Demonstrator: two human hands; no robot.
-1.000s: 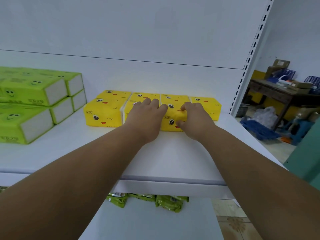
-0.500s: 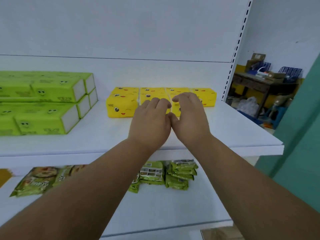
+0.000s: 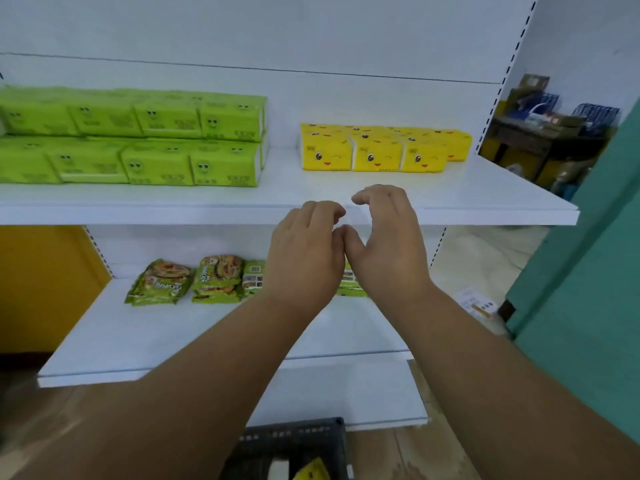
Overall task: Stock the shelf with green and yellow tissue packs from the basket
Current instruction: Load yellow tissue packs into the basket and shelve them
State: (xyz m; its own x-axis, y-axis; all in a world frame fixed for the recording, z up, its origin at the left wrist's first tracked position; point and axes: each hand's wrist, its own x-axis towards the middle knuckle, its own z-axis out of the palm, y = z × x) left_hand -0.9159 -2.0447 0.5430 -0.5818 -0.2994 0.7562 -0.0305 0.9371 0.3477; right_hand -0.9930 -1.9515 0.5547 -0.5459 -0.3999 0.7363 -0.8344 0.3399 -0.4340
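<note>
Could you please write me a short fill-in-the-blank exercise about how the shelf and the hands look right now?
1. The green tissue packs are stacked in ____ layers.
2. The yellow tissue packs sit to the ____ of the green ones.
3. The left hand and right hand hold ____.
4. The dark basket stands ____ the shelves.

Missing words: two; right; nothing; below

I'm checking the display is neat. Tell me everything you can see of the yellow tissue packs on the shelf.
The yellow tissue packs are soft, glossy wrapped blocks printed with winking cartoon faces. They lie flat in a close row on the right of the upper shelf, one layer high, faces forward, one at the right end set further back. Neither hand touches them.
</note>
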